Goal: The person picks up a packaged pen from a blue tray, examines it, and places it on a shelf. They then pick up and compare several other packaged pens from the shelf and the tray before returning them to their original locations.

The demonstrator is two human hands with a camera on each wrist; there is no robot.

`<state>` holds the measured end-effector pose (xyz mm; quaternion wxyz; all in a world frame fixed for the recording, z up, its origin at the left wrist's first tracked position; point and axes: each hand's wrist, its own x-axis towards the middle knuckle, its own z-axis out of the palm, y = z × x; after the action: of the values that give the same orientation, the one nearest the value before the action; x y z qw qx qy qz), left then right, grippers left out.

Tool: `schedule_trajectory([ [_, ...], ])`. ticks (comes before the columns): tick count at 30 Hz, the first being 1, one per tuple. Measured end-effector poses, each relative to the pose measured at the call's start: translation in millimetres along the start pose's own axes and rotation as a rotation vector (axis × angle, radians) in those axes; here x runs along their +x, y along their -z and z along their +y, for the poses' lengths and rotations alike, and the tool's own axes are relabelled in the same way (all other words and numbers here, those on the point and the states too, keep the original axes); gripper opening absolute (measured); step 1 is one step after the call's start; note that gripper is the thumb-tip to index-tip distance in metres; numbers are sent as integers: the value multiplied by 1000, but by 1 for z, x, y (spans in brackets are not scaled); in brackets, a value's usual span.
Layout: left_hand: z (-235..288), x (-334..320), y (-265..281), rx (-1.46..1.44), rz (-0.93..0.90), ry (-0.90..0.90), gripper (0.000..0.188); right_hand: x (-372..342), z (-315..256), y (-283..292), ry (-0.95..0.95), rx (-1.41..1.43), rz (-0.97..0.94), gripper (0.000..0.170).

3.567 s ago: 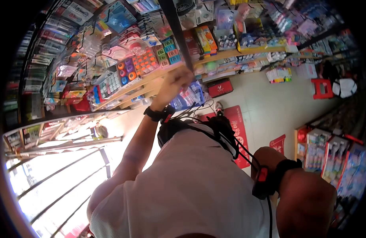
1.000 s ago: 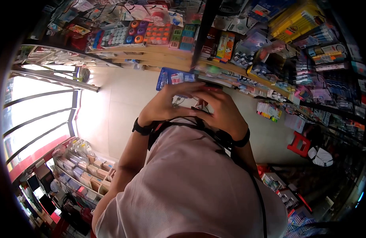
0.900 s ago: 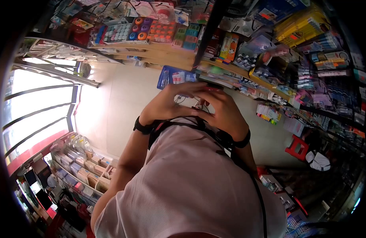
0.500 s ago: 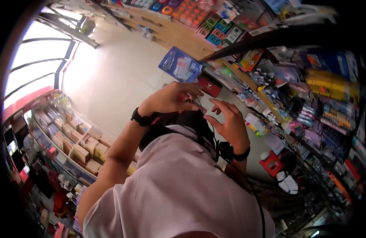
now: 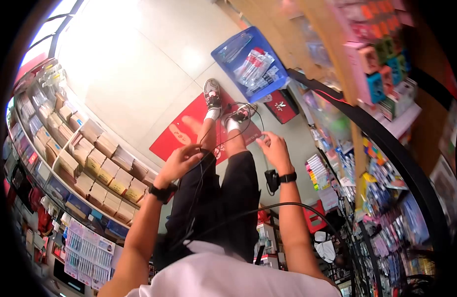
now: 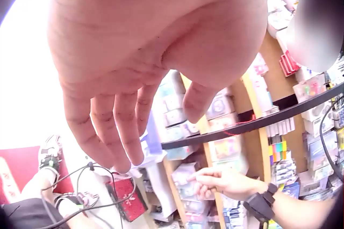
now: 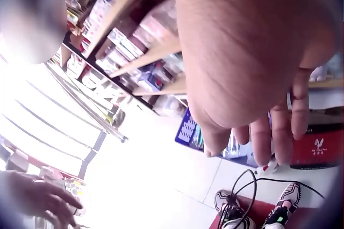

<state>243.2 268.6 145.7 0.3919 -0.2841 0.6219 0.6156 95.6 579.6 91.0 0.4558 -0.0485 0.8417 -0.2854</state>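
Note:
Both hands hang in front of the person's dark shorts [image 5: 238, 183], apart from each other and holding nothing. My left hand [image 5: 178, 162] is over the left thigh, its fingers loosely bent; close up in the left wrist view its palm and slightly curved fingers [image 6: 124, 121] show. My right hand [image 5: 275, 150] is right of the right knee, thumb and fingers relaxed; the right wrist view shows its fingers [image 7: 282, 132] pointing down. A thin black cable [image 5: 283, 203] crosses in front of the body. Beyond the feet, a blue basket [image 5: 273, 88] on the floor holds plastic-wrapped packets [image 5: 255, 67].
The shoes [image 5: 212, 94] stand on a red mat [image 5: 161, 143], with looped cable by them. A red box [image 5: 282, 106] is beside the basket. Shelves with a dark curved beam [image 5: 411, 148] rise on the right. Bins of paper goods [image 5: 95, 163] line the left. A red stool [image 5: 315, 218] stands behind right.
The left hand, near the shelf at first, came together with the right before the waist; now they have parted and lowered. The head view has turned, bringing legs, mat and basket into sight.

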Motion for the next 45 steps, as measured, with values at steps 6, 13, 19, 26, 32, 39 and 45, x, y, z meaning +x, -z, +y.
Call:
schedule_trajectory([
  [6, -53, 49, -12, -87, -66, 80, 36, 149, 28, -50, 82, 65, 66, 33],
  [13, -39, 142, -37, -123, -95, -95, 34, 307, 60, -107, -210, -211, 254, 54],
  [19, -29, 142, -49, -121, -144, -130, 33, 331, 38, -126, -376, -302, 451, 70],
  [26, -47, 117, -36, -117, -146, -140, 31, 302, 31, -102, -233, -242, 385, 48],
  [32, -35, 94, -6, -50, -25, -194, 32, 223, 34, -67, -188, -209, 396, 42],
  [39, 62, 8, 50, -43, 75, -421, 31, 42, 42, -33, -178, -221, 487, 35],
  [45, 166, -83, 116, 100, 136, -700, 28, -90, 48, -47, -399, -64, 530, 33],
])
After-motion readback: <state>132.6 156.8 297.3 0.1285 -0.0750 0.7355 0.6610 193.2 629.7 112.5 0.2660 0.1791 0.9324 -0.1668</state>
